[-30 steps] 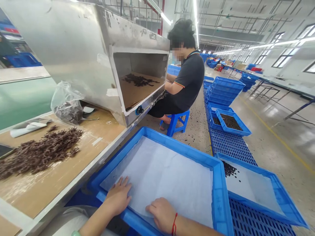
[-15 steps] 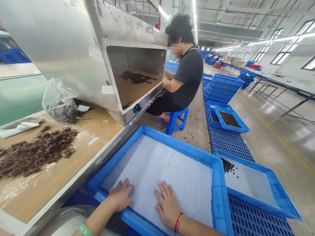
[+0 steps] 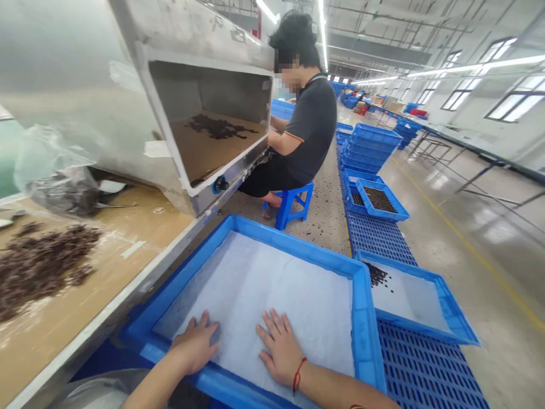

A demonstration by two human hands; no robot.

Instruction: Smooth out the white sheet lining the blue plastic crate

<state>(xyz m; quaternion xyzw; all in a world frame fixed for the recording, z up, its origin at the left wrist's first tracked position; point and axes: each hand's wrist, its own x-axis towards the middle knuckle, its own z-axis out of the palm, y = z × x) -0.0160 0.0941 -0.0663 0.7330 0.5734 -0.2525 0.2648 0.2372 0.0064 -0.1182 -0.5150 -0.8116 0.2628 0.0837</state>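
A blue plastic tray [image 3: 361, 318] sits on my lap, lined with a white sheet [image 3: 276, 289]. My left hand [image 3: 193, 343] rests on the sheet's near left corner, fingers slightly bent and pressing down. My right hand [image 3: 279, 346] lies flat on the sheet beside it, fingers spread, a red string on the wrist. Neither hand holds anything. On the workbench [image 3: 106, 272] to my left lies a pile of small dark brown parts [image 3: 38, 264].
A steel hood [image 3: 170, 96] stands over the bench, with dark parts inside. A clear bag of parts [image 3: 59, 176] lies by it. A person in a dark shirt [image 3: 302, 130] sits ahead on a blue stool. Blue trays [image 3: 409, 301] and stacked crates [image 3: 370, 147] line the floor on the right.
My right hand went from curled at the tray's near edge to flat with spread fingers on the sheet. The view has swung slightly left and nearer.
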